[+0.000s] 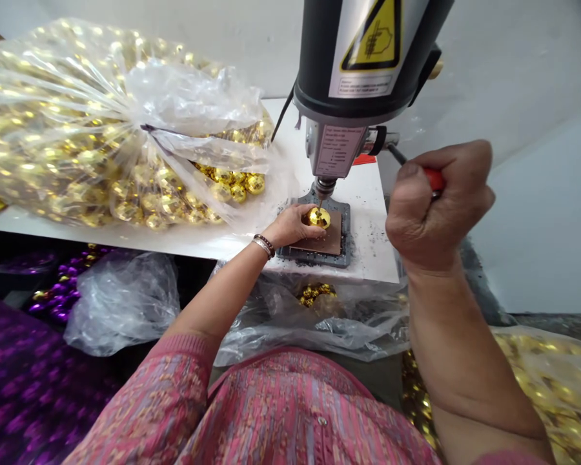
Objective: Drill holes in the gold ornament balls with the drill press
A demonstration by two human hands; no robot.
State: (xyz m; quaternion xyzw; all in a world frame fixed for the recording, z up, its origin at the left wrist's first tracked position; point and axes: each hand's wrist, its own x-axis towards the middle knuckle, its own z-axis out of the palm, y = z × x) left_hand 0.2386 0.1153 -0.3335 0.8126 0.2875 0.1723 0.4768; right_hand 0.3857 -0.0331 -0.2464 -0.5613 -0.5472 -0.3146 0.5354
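My left hand grips a shiny gold ball between thumb and fingers. The ball rests on a brown board lying on the drill press's dark metal base. Right above the ball is the drill chuck, its thin bit reaching down to the ball's top; whether it has entered is too small to tell. My right hand is wrapped round the red knob of the lever at the right of the drill press.
A large clear bag of gold balls lies open on the white table. Dark shavings surround the base. Below the table edge hangs clear plastic with gold balls inside. Purple balls are at lower left, another gold-filled bag at lower right.
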